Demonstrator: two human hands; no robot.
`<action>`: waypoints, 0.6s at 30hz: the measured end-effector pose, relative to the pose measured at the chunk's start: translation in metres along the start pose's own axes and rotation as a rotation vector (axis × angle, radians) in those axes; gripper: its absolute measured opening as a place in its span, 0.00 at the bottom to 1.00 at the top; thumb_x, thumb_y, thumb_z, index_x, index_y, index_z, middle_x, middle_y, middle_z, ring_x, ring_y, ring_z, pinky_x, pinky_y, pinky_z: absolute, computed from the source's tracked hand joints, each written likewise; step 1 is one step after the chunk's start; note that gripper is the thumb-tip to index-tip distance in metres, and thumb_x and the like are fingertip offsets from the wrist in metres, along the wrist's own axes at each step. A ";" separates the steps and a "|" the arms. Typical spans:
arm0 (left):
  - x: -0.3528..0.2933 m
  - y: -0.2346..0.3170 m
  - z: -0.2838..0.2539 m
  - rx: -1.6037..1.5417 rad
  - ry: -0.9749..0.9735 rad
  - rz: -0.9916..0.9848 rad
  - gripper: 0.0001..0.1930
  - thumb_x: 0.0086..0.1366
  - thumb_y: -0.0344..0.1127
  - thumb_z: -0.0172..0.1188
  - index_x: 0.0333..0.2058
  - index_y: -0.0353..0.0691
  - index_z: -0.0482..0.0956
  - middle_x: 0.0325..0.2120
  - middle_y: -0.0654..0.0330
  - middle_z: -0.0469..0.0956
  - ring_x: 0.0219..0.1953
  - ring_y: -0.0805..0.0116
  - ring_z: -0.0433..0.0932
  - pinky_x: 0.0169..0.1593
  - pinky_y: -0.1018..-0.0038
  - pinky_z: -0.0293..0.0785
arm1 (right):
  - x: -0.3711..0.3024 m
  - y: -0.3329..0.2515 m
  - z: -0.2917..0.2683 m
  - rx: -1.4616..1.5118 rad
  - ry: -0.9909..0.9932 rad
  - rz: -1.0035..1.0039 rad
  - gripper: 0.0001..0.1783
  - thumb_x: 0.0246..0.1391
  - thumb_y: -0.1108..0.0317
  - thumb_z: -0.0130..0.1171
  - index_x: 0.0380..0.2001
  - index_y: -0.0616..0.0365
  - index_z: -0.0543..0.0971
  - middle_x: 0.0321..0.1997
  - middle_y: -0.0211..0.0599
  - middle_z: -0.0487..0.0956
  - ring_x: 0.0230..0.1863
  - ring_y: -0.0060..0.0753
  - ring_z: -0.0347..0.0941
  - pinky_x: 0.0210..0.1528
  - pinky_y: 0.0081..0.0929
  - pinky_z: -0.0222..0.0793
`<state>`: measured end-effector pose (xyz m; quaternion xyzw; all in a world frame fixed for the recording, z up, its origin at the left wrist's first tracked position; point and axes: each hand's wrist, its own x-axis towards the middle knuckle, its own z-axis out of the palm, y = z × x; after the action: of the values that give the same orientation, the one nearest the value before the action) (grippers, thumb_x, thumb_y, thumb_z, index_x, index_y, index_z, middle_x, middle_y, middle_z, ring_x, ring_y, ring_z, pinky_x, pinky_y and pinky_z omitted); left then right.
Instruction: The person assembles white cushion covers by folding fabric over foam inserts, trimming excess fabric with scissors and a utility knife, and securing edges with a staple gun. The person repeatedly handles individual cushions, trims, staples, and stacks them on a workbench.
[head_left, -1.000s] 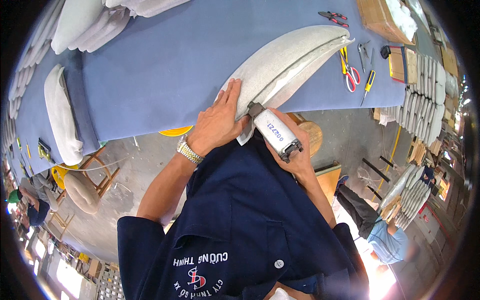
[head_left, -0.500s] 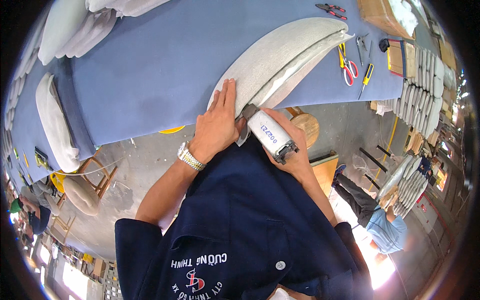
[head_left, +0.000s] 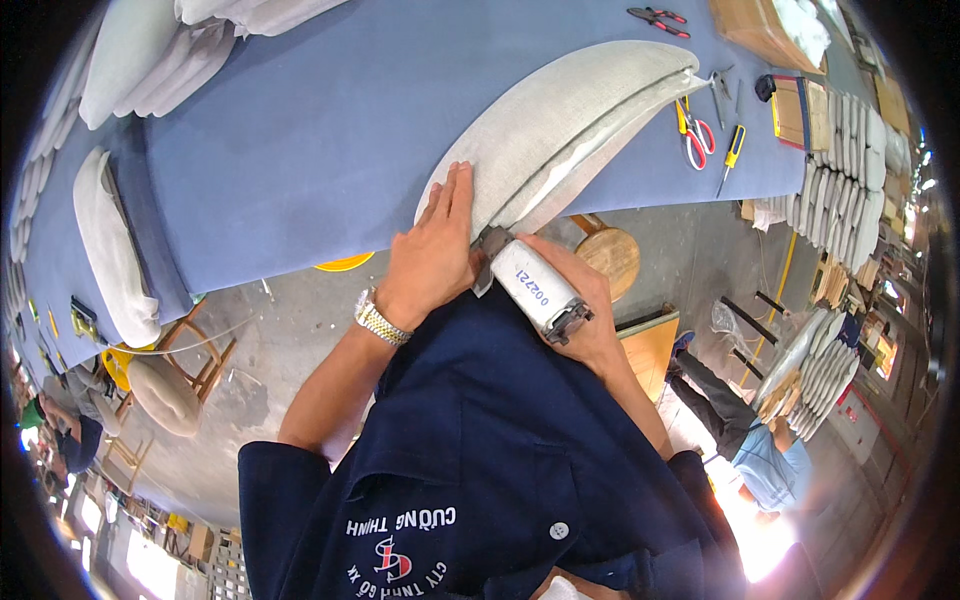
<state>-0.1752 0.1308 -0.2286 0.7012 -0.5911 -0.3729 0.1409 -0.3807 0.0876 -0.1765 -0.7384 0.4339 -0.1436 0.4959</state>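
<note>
Tool (head_left: 537, 290) lower, left hand (head_left: 436, 258) still on cushion (head_left: 545, 125)

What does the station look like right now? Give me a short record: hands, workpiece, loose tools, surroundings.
Left hand: laid on the near end of the grey cushion, fingers extended
Right hand: gripping a white handheld tool, nose at that same end
Workpiece: curved cushion, white material showing along a lengthwise gap
Loose tools: pliers, scissors, screwdriver, right side of the blue table
Surroundings: cardboard box far right; round stool near the table edge
</note>
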 end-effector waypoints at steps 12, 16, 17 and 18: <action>-0.006 -0.008 -0.015 -0.210 -0.044 0.042 0.52 0.61 0.34 0.68 0.77 0.39 0.44 0.76 0.40 0.51 0.75 0.38 0.56 0.69 0.49 0.66 | 0.007 0.001 0.004 0.009 0.040 -0.131 0.37 0.45 0.72 0.72 0.62 0.60 0.77 0.57 0.51 0.83 0.55 0.52 0.82 0.58 0.37 0.75; -0.021 -0.019 0.009 -0.277 0.071 0.084 0.52 0.63 0.37 0.69 0.77 0.39 0.44 0.76 0.40 0.51 0.77 0.39 0.51 0.75 0.55 0.57 | 0.003 0.001 0.003 0.012 0.034 -0.118 0.36 0.46 0.72 0.71 0.63 0.61 0.77 0.57 0.52 0.83 0.55 0.52 0.82 0.58 0.37 0.75; -0.021 -0.019 0.013 -0.255 0.088 0.087 0.51 0.63 0.38 0.68 0.77 0.39 0.45 0.76 0.40 0.51 0.77 0.38 0.52 0.75 0.55 0.58 | 0.001 0.000 0.002 -0.005 0.033 -0.113 0.36 0.46 0.71 0.71 0.62 0.61 0.77 0.57 0.52 0.83 0.55 0.52 0.82 0.58 0.37 0.75; -0.021 -0.018 0.017 -0.234 0.105 0.090 0.50 0.63 0.38 0.68 0.77 0.39 0.45 0.76 0.40 0.51 0.77 0.38 0.52 0.75 0.55 0.58 | 0.000 0.000 0.001 -0.022 0.033 -0.108 0.36 0.47 0.71 0.71 0.62 0.61 0.77 0.57 0.52 0.83 0.55 0.51 0.82 0.58 0.37 0.75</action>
<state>-0.1742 0.1595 -0.2436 0.6713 -0.5663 -0.3952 0.2690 -0.3804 0.0879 -0.1771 -0.7637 0.4029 -0.1775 0.4722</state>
